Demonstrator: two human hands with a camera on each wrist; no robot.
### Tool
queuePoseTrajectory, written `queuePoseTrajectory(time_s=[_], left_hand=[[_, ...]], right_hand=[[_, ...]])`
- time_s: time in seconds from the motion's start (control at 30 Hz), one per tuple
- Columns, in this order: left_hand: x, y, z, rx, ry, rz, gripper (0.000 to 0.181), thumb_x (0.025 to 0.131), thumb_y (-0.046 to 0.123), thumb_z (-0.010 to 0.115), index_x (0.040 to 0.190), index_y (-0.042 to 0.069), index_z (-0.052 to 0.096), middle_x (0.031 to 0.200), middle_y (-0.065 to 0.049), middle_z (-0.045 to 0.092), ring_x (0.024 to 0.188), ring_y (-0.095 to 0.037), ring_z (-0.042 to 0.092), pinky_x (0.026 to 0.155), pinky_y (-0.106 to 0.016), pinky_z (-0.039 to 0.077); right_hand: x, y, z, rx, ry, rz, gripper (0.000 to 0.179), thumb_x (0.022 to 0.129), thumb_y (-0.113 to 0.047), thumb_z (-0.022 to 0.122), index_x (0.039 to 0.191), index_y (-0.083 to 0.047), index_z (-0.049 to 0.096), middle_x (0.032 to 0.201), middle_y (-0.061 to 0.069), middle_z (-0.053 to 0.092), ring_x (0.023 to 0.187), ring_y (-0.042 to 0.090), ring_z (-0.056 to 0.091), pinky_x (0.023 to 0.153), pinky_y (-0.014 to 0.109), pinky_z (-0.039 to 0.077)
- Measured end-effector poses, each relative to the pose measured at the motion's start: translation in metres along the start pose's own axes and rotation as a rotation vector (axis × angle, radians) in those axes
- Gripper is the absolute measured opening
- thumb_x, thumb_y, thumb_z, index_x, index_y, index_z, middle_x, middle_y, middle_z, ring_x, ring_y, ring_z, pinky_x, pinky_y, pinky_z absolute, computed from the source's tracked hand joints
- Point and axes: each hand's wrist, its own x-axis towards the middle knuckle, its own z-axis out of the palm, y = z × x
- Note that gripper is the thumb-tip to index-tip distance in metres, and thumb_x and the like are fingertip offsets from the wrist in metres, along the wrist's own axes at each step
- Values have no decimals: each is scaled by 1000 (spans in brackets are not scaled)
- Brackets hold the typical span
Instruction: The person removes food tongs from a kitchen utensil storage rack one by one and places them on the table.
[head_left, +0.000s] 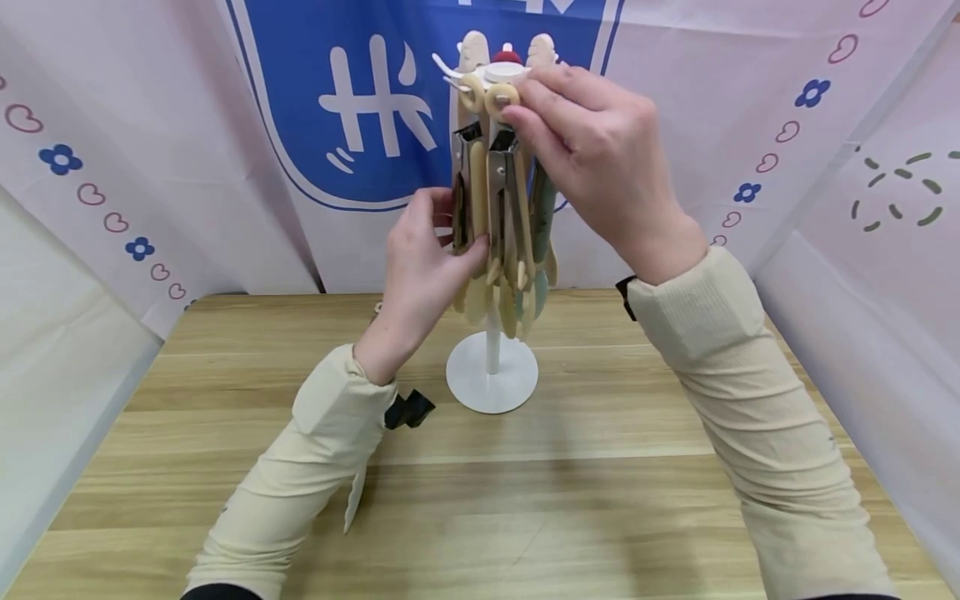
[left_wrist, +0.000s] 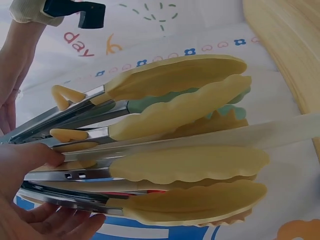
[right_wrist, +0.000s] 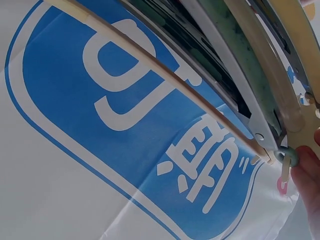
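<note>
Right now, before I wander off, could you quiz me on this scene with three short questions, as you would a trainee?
1. Which hand is at the top of the stand in the head view: the left hand or the right hand?
2. What colour is the stand's round base?
A) red
B) blue
C) white
3. True or false: the tongs have their rounded heads pointing down toward the table.

Key:
1. The right hand; the left hand grips the tongs lower down.
2. C, white.
3. True.
</note>
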Motion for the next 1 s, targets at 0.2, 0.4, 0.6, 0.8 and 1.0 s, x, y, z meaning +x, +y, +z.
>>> queuePoseTrajectory(time_s=[0.2, 0.4, 0.6, 0.8, 1.0], left_hand=[[-1, -5, 1, -12, 6, 39, 41, 80, 10, 66, 115, -2, 49, 106, -14, 56, 91, -19, 60, 72, -25, 53], [-1, -6, 0, -25, 52, 75, 38, 79, 9, 67, 112, -4, 52, 104, -14, 58, 89, -19, 60, 70, -24, 53], [1, -4, -3, -22, 77, 89, 36, 79, 10, 67, 109, -3, 53, 103, -13, 58, 89, -19, 60, 70, -24, 53], [0, -5, -7, -24, 100, 114, 36, 78, 9, 68, 109, -4, 54, 101, -13, 59, 88, -18, 60, 69, -24, 53], [0, -4, -11, -16, 121, 130, 38, 78, 10, 69, 109, -4, 54, 101, -13, 59, 87, -18, 61, 69, -25, 54]], right_hand=[[0, 1, -2, -14, -24, -9, 32, 95, -19, 47, 101, 6, 67, 95, 19, 66, 89, 26, 63, 89, 24, 45], [0, 1, -3, -22, -35, 1, 33, 95, -20, 47, 102, 6, 67, 96, 19, 67, 91, 26, 63, 90, 24, 45], [0, 1, -3, -11, -22, 3, 32, 95, -19, 48, 101, 6, 67, 96, 19, 67, 92, 27, 63, 93, 24, 42], [0, 0, -2, -10, -14, 10, 31, 94, -18, 49, 102, 6, 67, 97, 19, 67, 92, 27, 63, 95, 24, 41], [0, 0, -2, -9, -20, 17, 31, 95, -18, 48, 102, 5, 67, 97, 19, 67, 92, 27, 63, 92, 24, 43]])
